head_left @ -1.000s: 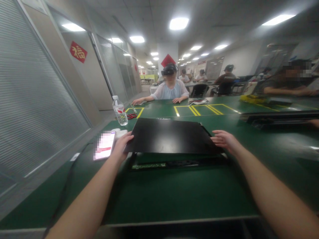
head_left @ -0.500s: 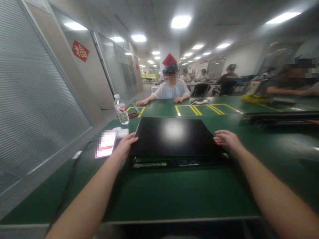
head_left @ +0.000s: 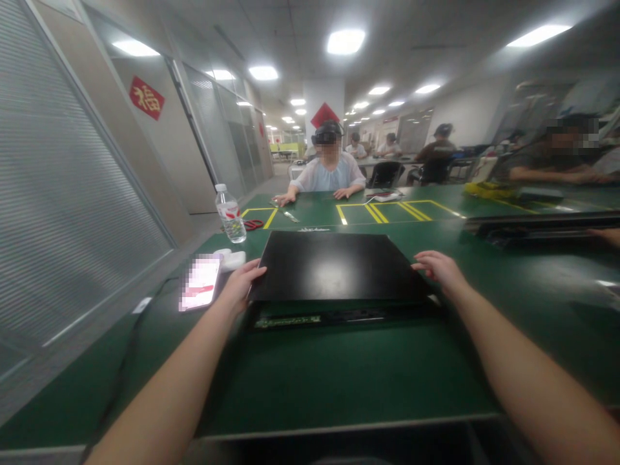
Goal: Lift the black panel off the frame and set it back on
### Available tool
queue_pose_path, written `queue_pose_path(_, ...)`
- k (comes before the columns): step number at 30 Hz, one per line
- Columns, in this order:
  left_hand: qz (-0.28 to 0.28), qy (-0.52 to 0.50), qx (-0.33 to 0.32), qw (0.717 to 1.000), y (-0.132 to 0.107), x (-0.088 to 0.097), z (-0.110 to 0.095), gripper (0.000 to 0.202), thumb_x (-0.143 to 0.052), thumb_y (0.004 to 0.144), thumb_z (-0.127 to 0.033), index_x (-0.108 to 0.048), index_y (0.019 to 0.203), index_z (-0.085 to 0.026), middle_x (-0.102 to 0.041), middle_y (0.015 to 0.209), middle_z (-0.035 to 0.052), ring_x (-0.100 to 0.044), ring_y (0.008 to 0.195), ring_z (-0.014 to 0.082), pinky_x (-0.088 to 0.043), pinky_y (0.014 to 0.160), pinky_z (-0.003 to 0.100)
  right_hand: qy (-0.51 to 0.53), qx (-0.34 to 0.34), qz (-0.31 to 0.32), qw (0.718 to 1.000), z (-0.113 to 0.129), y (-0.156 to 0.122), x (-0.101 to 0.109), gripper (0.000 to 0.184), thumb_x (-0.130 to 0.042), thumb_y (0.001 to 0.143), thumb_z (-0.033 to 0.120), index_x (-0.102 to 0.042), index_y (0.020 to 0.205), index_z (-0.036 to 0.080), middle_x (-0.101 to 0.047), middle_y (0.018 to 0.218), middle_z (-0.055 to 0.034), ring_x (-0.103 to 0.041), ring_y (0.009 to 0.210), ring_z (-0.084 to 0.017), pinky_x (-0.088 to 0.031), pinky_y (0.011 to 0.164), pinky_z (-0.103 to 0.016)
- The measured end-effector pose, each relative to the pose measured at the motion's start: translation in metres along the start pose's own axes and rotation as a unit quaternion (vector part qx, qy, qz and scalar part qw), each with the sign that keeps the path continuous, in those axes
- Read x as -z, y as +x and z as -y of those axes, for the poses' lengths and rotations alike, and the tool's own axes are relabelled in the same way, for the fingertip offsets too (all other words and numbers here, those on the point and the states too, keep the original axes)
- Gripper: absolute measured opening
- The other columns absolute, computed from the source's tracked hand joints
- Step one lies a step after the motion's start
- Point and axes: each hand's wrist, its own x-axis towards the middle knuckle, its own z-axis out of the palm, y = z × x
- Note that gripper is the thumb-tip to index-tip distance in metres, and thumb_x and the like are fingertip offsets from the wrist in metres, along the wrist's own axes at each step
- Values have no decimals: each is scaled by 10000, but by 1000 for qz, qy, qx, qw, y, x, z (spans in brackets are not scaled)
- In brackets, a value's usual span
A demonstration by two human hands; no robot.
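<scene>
A flat, glossy black panel (head_left: 334, 268) lies before me over a dark frame whose front strip (head_left: 349, 316) shows below it, with a green circuit board (head_left: 287, 320) at the strip's left. My left hand (head_left: 243, 282) is closed on the panel's left edge, thumb on top and the other fingers mostly hidden. At the right edge, my right hand (head_left: 440, 271) is bent with its fingertips on the panel's border; its thumb is hard to see. A light reflection sits on the panel's middle.
On the green table (head_left: 358, 381), a lit phone (head_left: 199, 282), a white case (head_left: 233, 261), a water bottle (head_left: 231, 216) and red-handled scissors (head_left: 253, 225) stand or lie to the left. A person (head_left: 329, 171) sits opposite. Dark long parts (head_left: 537, 227) lie at the right.
The panel's reflection has slid toward me, so its tilt has altered slightly. My right fingers have curled in more at the edge. Opposite, the person's hand has moved beside a small strip.
</scene>
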Motion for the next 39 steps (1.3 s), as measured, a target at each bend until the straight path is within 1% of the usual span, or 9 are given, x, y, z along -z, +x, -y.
queue_pose_path(4,-4,-2,0,1000,-3,-4,-2,275,-662,739,-25,-745,977,-134,-785,770,63,-684,552,150,-532,546,234,-22,-12,11,1000,-3,2,0,153,-654,633,294,-641,749,196,-717,653,-74,-430,447,-101,-298,431,-219)
queue_pose_path(7,-2,10,0,1000,-3,-4,-2,260,-662,751,-31,-748,969,-143,-788,777,63,-690,559,153,-540,566,245,-30,-22,15,999,-4,1,0,141,-649,639,292,-640,743,197,-722,658,-76,-422,447,-103,-300,427,-222)
queue_pose_path(13,-20,24,15,999,-6,-6,-1,242,-662,774,-34,-747,960,-164,-794,787,59,-723,629,175,-560,594,260,-45,-14,7,999,-8,3,1,100,-633,646,275,-637,709,197,-716,644,-75,-451,469,-119,-330,446,-240)
queue_pose_path(19,-7,23,20,1000,-5,-6,3,218,-673,773,-19,-740,939,-144,-793,799,71,-714,606,159,-566,609,251,-72,27,2,997,-18,11,3,118,-643,655,305,-654,714,203,-718,655,-65,-525,549,-146,-392,502,-250)
queue_pose_path(24,14,30,8,999,0,-1,7,246,-746,732,-46,-751,959,-139,-797,836,86,-727,640,175,-572,630,260,-105,35,10,994,-20,11,4,134,-641,668,332,-667,718,210,-731,695,-57,-565,592,-163,-421,542,-268)
queue_pose_path(29,19,36,12,999,1,0,8,240,-743,735,-44,-755,953,-143,-798,828,85,-733,658,179,-579,642,265,-164,42,9,985,-19,11,3,150,-635,688,343,-696,733,214,-743,736,-52,-622,673,-191,-442,586,-279)
queue_pose_path(34,18,38,12,999,2,-1,9,225,-721,744,-42,-757,942,-144,-791,772,67,-731,649,182,-584,640,271,-235,68,10,970,-17,9,3,150,-637,712,342,-719,732,218,-747,771,-52,-619,681,-197,-425,583,-283)
queue_pose_path(39,25,37,12,999,2,-1,10,237,-718,751,-31,-749,962,-136,-792,775,66,-734,654,176,-587,647,262,-290,79,-2,954,-11,3,2,138,-650,735,334,-719,712,217,-713,717,-53,-621,678,-200,-424,590,-284)
